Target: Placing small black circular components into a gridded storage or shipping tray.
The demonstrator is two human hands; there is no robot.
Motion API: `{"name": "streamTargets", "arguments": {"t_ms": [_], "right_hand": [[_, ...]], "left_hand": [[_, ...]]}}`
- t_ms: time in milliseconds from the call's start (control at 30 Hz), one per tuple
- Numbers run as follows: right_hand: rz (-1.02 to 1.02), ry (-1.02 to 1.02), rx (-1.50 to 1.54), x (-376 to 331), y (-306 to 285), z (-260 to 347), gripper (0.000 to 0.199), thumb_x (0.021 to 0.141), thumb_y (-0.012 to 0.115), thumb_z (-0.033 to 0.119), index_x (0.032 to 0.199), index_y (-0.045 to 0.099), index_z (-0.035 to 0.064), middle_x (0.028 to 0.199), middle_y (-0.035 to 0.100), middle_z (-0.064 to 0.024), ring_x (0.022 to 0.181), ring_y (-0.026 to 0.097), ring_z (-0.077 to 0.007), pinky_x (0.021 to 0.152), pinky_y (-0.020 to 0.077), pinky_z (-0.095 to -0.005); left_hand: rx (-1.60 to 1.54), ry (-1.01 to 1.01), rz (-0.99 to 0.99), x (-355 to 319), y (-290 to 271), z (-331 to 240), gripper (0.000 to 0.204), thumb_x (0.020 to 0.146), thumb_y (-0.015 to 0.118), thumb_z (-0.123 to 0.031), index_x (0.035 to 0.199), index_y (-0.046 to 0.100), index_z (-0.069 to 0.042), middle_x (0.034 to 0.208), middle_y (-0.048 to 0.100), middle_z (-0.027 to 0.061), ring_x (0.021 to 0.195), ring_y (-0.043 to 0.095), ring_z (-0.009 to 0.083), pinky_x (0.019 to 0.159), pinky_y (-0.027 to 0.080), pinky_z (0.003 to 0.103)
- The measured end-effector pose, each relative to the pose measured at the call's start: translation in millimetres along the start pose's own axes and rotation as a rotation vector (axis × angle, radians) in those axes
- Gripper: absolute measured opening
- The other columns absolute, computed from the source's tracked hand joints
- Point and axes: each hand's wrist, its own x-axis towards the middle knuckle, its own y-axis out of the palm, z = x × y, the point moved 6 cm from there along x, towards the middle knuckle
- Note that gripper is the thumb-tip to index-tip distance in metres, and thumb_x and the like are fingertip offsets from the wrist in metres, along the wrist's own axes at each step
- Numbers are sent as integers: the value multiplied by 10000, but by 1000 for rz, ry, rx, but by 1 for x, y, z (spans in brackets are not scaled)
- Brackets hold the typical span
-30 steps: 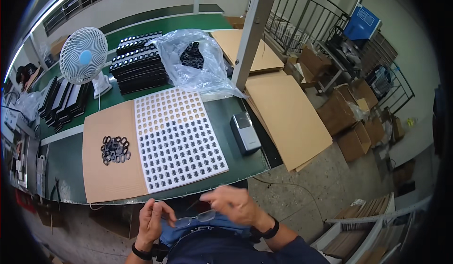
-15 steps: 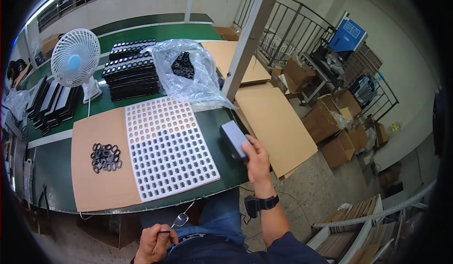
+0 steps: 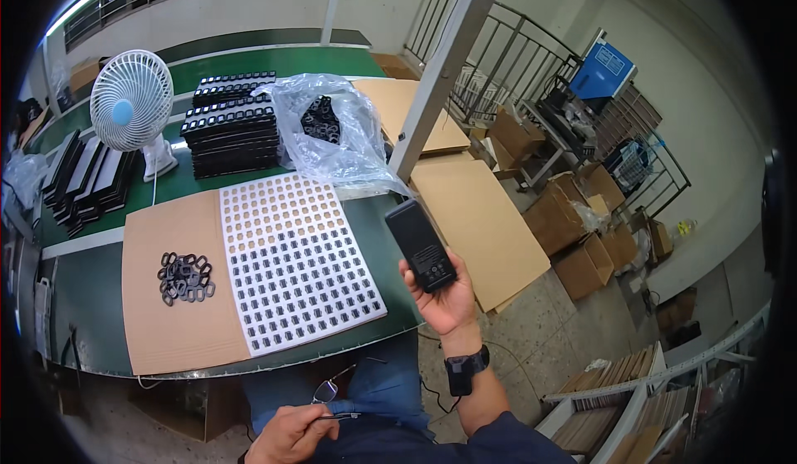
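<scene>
My right hand [image 3: 452, 300], wearing a black wrist device [image 3: 466, 369], is closed around a dark, rounded slab that looks like a power bank [image 3: 415, 236]. Its printed face is turned up, over the table's right front edge. Low in front of my body, my left hand [image 3: 292, 432] pinches a pair of eyeglasses [image 3: 326, 392] by a thin dark temple; one lens shows above the fingers. On the table lies a white sheet [image 3: 303, 331] with rows of small black and tan pieces. Beside it, black oval rings [image 3: 186, 278] are heaped on a cardboard sheet [image 3: 174, 339].
A white fan [image 3: 131, 103] stands at the back left, near stacked black trays [image 3: 228, 136] and a clear plastic bag [image 3: 332, 153] of black rings. Cardboard sheets [image 3: 486, 227] lie right of a metal post [image 3: 440, 82]. Open cartons [image 3: 589, 265] sit on the floor.
The slab has been turned, from its light grey side to its dark printed face, as my right hand rolled palm up. My left hand has moved slightly right with the eyeglasses.
</scene>
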Motion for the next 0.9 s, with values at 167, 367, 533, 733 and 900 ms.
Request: {"name": "streamTargets", "arguments": {"t_ms": [167,367,533,733,900], "right_hand": [[-55,23,18,-1,-16,-7,513,1028,550,352,1293,570,-86,1254,628,-295,1136,644,-434,923,618,-458],[-53,25,-19,-7,-10,-9,544,1028,556,364,1302,560,-105,1251,630,-299,1114,659,-409,929,609,-459],[-55,60,-189,4,-15,-35,598,1032,550,364,1400,481,-102,1257,639,-280,1091,675,-385,910,611,-460],[57,46,-548,-19,10,-64,537,1020,557,328,1391,483,-53,1248,655,-225,1036,697,-371,847,627,-445],[178,221,-744,-9,14,-128,529,956,644,285,1342,506,-49,1212,664,-218,1004,715,-343,827,628,-433]], "left_hand": [[46,-153,168,-5,12,21,209,1053,556,-177,969,688,-39,672,634,97,541,547,128,528,426,259],[89,-234,198,1,23,22,242,1013,609,-169,832,684,-28,697,639,100,597,612,214,582,466,320],[158,-137,254,1,24,34,326,1047,577,-272,857,628,-12,744,644,115,703,647,308,641,492,382],[-52,-206,197,2,27,45,440,1099,445,-349,857,579,-7,748,654,128,760,657,326,694,491,389],[-40,-281,34,-24,9,59,424,1103,426,-326,866,567,-5,743,667,114,755,656,323,698,497,381]]}}
